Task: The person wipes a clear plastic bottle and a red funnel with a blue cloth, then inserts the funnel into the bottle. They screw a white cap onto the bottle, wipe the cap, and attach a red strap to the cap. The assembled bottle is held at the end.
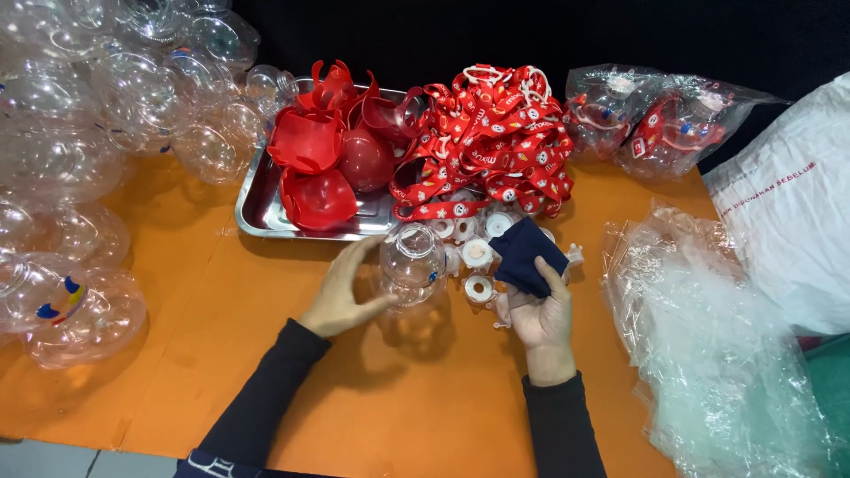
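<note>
Wipe step, by the look of it. Left hand (pixel 339 296) fingers curled round the clear round bottle (pixel 412 264), upright on the orange bench (pixel 221 301) just below the steel tray (pixel 257 208). Right hand (pixel 542 317) pinches a dark blue cloth (pixel 529 254) (bunched, not touching the bottle). Next: bring them together.
</note>
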